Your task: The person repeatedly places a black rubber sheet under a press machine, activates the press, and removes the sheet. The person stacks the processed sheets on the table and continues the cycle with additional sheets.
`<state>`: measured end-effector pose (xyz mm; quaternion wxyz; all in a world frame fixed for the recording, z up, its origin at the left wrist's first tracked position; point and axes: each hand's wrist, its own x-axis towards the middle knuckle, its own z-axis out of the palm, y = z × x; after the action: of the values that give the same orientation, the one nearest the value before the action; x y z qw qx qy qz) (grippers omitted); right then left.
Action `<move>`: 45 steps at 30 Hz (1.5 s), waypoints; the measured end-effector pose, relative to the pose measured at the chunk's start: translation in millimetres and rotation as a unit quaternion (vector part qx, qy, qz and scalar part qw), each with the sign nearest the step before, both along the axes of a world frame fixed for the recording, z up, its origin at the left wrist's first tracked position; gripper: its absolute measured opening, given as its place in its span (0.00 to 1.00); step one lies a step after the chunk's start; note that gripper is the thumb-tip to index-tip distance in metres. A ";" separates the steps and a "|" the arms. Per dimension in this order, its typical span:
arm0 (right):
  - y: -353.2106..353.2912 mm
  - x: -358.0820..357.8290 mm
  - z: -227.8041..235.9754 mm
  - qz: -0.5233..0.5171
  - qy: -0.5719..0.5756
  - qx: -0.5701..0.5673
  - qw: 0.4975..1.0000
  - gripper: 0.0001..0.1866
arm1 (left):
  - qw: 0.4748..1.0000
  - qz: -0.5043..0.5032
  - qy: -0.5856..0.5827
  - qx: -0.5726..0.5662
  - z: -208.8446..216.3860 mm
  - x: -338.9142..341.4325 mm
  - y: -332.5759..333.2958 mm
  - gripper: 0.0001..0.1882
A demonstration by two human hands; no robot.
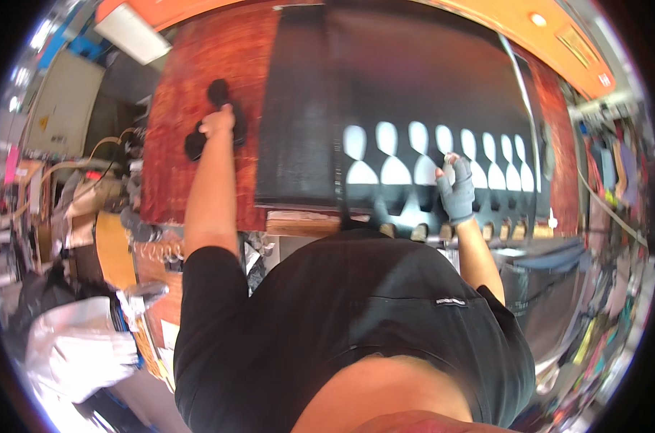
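On the left part of a reddish-brown desk (190,58), dark cut pieces (218,91) are covered in part by the bare left hand (218,124); one rounded end is seen just beyond the fingers, another to the left of the hand, and more dark material close by on its right; the pieces are touched from above by the fingers, which are kept fairly close together, but whether anything is gripped cannot be told; by the visible ends, one piece seems to be pointed away from the body, though its full outline is hidden by the hand. To the right, a wide black sheet (414,79) is spread over the desk, its near edge lying along the front; in its nearer half, eight pale hourglass shapes (387,137) are set side by side in a row from left to right, the long axis of each being directed away from the body, with a narrow waist at the middle. Over the fourth and fifth of these the right hand (455,186) is placed, dressed in a grey glove (460,204) with bare fingertips; its fingers are bent and drawn narrow, pointed toward the far side; whether something is pinched there cannot be made out. Beyond the sheet, an orange beam (537,43) is seen.
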<state>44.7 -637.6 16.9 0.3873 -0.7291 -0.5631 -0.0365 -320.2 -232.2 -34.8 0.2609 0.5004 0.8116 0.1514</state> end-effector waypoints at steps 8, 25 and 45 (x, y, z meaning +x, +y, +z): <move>-125.1 191.0 -7.9 -0.384 -0.153 -0.119 0.903 0.29 | 0.889 -0.402 -0.159 0.151 49.5 61.7 -142.3 0.15; -254.0 250.8 -26.8 -0.236 0.174 -0.207 0.933 0.20 | 0.885 -0.113 -0.447 -0.056 29.8 99.5 -342.3 0.11; -161.0 306.4 -28.6 -0.259 0.206 -0.162 0.930 0.18 | 0.950 -0.289 0.005 0.117 37.4 141.1 -242.2 0.19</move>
<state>351.1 -798.7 -11.7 0.3481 -0.8940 -0.2612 0.1071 -179.1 -474.5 2.6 0.2292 0.7410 0.6103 0.1607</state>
